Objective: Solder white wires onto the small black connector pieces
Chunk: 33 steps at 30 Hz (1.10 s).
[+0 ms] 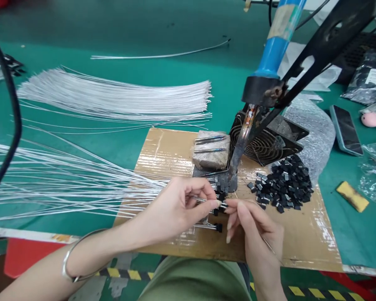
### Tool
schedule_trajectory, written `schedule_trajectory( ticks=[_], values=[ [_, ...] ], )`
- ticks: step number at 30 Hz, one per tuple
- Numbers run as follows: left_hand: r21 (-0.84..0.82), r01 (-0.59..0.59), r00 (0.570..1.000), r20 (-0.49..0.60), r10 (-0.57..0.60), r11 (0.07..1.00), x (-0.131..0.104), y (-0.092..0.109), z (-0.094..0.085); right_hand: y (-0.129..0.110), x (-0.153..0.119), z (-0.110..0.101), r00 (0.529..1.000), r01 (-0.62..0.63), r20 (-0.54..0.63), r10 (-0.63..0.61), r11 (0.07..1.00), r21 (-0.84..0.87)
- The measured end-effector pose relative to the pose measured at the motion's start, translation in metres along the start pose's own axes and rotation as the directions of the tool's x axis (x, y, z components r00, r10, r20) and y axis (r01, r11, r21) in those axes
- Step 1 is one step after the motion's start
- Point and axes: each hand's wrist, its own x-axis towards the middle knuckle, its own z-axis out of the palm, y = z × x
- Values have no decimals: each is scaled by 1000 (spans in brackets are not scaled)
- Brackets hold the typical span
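My left hand (191,205), closed in a pinch, grips a thin white wire near its end, over the cardboard (301,246). Meeting it tip to tip, my right hand (258,232) has thumb and forefinger pressed on a small black connector at that wire end, mostly hidden by the fingers. A thin strand of what looks like solder wire (271,246) runs through the right palm. Just above both hands, a clamped soldering iron (269,54) points down at a dark metal plate (232,182). White wires (138,182) fan leftward; some ends carry black connectors (218,228).
A heap of black connectors (285,184) lies right of the hands, by a black fan (260,142). Behind are a block with metal tips (211,156) and a wire bundle (122,94). A phone (346,129) and yellow sponge (352,196) lie farther right.
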Motion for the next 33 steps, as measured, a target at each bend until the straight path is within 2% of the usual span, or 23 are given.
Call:
schedule_trajectory(
  ticks=[3, 8, 17, 22, 27, 33],
  values=[
    [-7, -17, 1000, -20, 17, 1000, 0, 1, 2, 3, 1, 4, 997, -15, 83, 7, 995, 102],
    [2, -34, 998, -54, 34, 999, -1, 1, 6, 8, 1, 3, 988, -123, 120, 99, 969, 213],
    [86, -106, 990, -86, 113, 991, -5, -4, 9, 9, 3, 3, 982, -168, 121, 144, 961, 219],
    [110, -101, 990, -88, 111, 989, -7, -4, 9, 6, 5, 2, 972, -220, 142, 190, 944, 247],
    [115, -89, 993, -65, 96, 989, -8, -4, 8, 4, 10, -2, 949, -280, 229, 219, 919, 278],
    [113, -67, 994, -79, 76, 991, -8, -6, 8, 4, 8, -3, 949, -272, 235, 210, 921, 277]
  ],
)
